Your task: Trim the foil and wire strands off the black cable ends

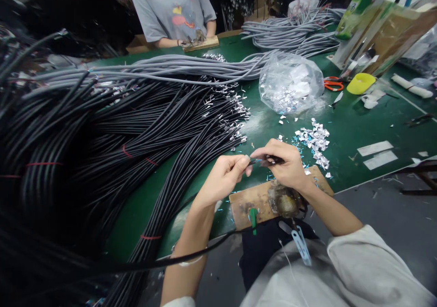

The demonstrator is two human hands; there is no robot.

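My left hand [227, 175] is closed, with thumb and fingers pinching a black cable near its end [253, 162]. A thin blue wire shows at the tip, between the two hands. Right beside it my right hand [285, 161] is curled around a small dark hand tool [276, 160]; the fingers cover most of it, so its exact kind is hidden. Below the hands lies a stained wooden board [251, 197] carrying a grimy metal fixture [287, 201] and a green clip-like piece [253, 218].
Bundled black cables [177, 179] fill the left, with grey cables [164, 65] behind. Foil scraps [316, 138], a clear plastic bag [290, 81], orange-handled scissors [332, 84] and a yellow dish [361, 84] lie to the right. A person [175, 15] works opposite.
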